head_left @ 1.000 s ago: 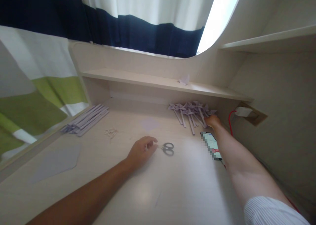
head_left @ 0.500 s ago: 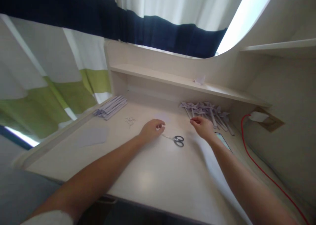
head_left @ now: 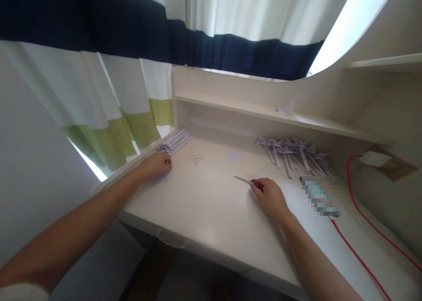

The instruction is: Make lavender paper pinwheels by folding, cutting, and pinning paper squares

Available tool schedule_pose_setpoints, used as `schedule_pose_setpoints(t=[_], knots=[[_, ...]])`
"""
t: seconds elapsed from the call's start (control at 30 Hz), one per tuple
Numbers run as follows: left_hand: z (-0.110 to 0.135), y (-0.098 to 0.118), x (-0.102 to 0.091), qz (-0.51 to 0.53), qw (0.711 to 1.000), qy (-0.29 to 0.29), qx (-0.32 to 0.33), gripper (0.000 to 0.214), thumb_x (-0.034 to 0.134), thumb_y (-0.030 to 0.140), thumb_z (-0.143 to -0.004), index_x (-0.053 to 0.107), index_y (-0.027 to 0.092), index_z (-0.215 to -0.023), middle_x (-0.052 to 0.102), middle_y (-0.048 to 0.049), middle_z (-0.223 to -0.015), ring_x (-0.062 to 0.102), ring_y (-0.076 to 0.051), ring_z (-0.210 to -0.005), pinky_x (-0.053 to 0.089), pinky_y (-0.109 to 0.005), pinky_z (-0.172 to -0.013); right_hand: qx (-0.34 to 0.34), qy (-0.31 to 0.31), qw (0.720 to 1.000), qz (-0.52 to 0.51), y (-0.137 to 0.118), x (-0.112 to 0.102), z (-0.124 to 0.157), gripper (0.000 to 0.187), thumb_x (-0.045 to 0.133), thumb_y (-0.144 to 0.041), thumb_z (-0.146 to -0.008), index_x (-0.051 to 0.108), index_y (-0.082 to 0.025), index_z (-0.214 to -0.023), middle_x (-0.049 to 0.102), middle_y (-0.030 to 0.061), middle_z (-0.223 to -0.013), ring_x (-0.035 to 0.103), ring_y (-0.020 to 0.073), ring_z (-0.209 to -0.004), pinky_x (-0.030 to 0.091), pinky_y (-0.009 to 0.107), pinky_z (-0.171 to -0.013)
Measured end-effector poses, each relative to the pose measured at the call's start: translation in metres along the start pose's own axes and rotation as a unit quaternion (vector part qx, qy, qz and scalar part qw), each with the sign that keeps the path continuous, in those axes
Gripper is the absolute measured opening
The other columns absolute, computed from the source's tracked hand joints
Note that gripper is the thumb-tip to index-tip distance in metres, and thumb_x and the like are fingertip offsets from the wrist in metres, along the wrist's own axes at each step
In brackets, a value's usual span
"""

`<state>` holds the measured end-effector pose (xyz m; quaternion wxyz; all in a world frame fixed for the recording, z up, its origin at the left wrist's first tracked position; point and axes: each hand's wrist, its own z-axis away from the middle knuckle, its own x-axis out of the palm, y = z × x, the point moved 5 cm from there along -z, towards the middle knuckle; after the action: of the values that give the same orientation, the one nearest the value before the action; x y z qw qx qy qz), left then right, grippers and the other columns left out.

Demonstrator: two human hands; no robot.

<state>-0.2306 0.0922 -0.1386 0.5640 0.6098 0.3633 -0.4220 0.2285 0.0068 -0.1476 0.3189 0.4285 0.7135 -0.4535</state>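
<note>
So from my end of the feed, I've got a pale desk (head_left: 204, 200) in a corner, with a low shelf (head_left: 227, 103) running along the back and navy, white and green curtains (head_left: 82, 23) hanging behind and to the left. One folded bit of paper (head_left: 286, 108) sits on the shelf. Back right there's a heap of paper pinwheels (head_left: 293, 147) on sticks, with a phone (head_left: 319, 196) lying just nearer me (screen's pixelated, so no reading it) and a red cable (head_left: 362, 259) trailing off its bottom end. Far left is a bundle of paper rolls (head_left: 176, 141), then a scatter of tiny pale bits (head_left: 196, 159), too small to make out.

Hands: my right hand (head_left: 270, 197) reaches in from the lower right, fingers wrapped round the handles of the scissors (head_left: 243, 179), blades pointing left over the middle of the desk. Left arm's stretched way out, left hand (head_left: 154, 165) by the near end of the rolls, fingers curled. Can't tell whether it's gripping anything.
</note>
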Motion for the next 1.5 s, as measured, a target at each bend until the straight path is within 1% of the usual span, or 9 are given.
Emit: schedule_pose_setpoints(t=[0.17,0.3,0.6,0.7,0.8,0.9,1.03,1.2,1.5], knots=[[0.035,-0.014,-0.003,0.005,0.998,-0.032,0.051,0.053,0.076,0.048,-0.066,0.077,0.022,-0.113,0.073,-0.0099,-0.124,0.067,-0.030,-0.113,0.047,-0.034,-0.100,0.010,0.030,0.999,0.005,0.017,-0.002,0.008,0.024,0.058,-0.038,-0.091,0.074,-0.020,-0.093,0.076,0.0112,-0.096,0.068,0.0294,-0.090,0.051,0.042,-0.085],[0.054,-0.014,-0.001,-0.006,0.992,-0.037,0.119,0.046,0.069,0.048,-0.076,0.075,0.020,-0.112,0.072,-0.0118,-0.123,0.065,-0.029,-0.114,0.044,-0.036,-0.105,0.008,0.030,0.999,-0.011,0.022,0.002,0.008,0.026,0.057,-0.039,-0.091,0.074,-0.019,-0.093,0.076,0.0113,-0.095,0.069,0.0285,-0.088,0.051,0.042,-0.084],[0.058,-0.011,0.005,-0.044,0.993,0.021,0.104,0.050,0.055,0.057,-0.089,0.072,0.020,-0.117,0.072,-0.0113,-0.123,0.064,-0.029,-0.114,0.043,-0.037,-0.102,0.014,0.036,0.998,-0.050,0.019,0.008,0.007,0.025,0.060,-0.041,-0.090,0.075,-0.020,-0.094,0.078,0.0096,-0.095,0.069,0.0266,-0.084,0.052,0.040,-0.082],[0.054,0.006,0.011,-0.059,0.995,0.031,0.078,0.056,0.056,0.065,-0.086,0.070,0.022,-0.119,0.072,-0.0118,-0.114,0.065,-0.030,-0.105,0.046,-0.038,-0.090,0.014,0.032,0.998,-0.058,0.019,0.011,0.008,0.025,0.060,-0.040,-0.089,0.075,-0.020,-0.096,0.078,0.0089,-0.094,0.070,0.0263,-0.083,0.053,0.040,-0.081],[0.043,0.010,0.018,-0.072,0.996,0.020,-0.048,0.055,0.052,0.069,-0.084,0.068,0.019,-0.100,0.073,-0.0149,-0.104,0.066,-0.031,-0.091,0.044,-0.036,-0.072,0.014,0.027,0.997,-0.064,0.020,0.014,0.009,0.026,0.060,-0.040,-0.088,0.075,-0.020,-0.097,0.078,0.0083,-0.092,0.071,0.0256,-0.081,0.054,0.039,-0.080],[0.030,0.010,0.021,-0.074,0.994,0.003,-0.082,0.041,0.058,0.058,-0.080,0.066,0.019,-0.091,0.074,-0.0143,-0.095,0.067,-0.031,-0.085,0.041,-0.035,-0.066,0.018,0.028,0.997,-0.065,0.021,0.013,0.009,0.026,0.061,-0.040,-0.088,0.075,-0.021,-0.097,0.078,0.0081,-0.091,0.071,0.0253,-0.080,0.054,0.038,-0.079],[0.017,0.005,0.019,-0.060,0.993,-0.024,-0.095,0.031,0.061,0.048,-0.075,0.068,0.020,-0.086,0.075,-0.0135,-0.091,0.068,-0.029,-0.081,0.041,-0.034,-0.063,0.024,0.026,0.997,-0.068,0.021,0.011,0.008,0.026,0.061,-0.040,-0.088,0.076,-0.021,-0.096,0.078,0.0074,-0.090,0.071,0.0249,-0.079,0.054,0.038,-0.078],[0.008,0.005,0.018,-0.043,0.994,-0.056,-0.080,0.036,0.067,0.052,-0.068,0.070,0.018,-0.082,0.075,-0.0147,-0.089,0.068,-0.029,-0.078,0.042,-0.034,-0.062,0.030,0.024,0.996,-0.076,0.020,0.010,0.008,0.026,0.061,-0.041,-0.088,0.076,-0.021,-0.096,0.078,0.0080,-0.089,0.071,0.0245,-0.077,0.054,0.037,-0.075],[0.003,0.004,0.013,-0.002,0.995,-0.081,-0.065,0.022,0.063,0.041,-0.062,0.066,0.019,-0.063,0.071,-0.0065,-0.074,0.064,-0.024,-0.074,0.041,-0.030,-0.061,0.033,0.025,0.996,-0.083,0.023,0.010,0.008,0.026,0.061,-0.042,-0.088,0.075,-0.021,-0.095,0.078,0.0080,-0.088,0.070,0.0249,-0.076,0.053,0.038,-0.076]])
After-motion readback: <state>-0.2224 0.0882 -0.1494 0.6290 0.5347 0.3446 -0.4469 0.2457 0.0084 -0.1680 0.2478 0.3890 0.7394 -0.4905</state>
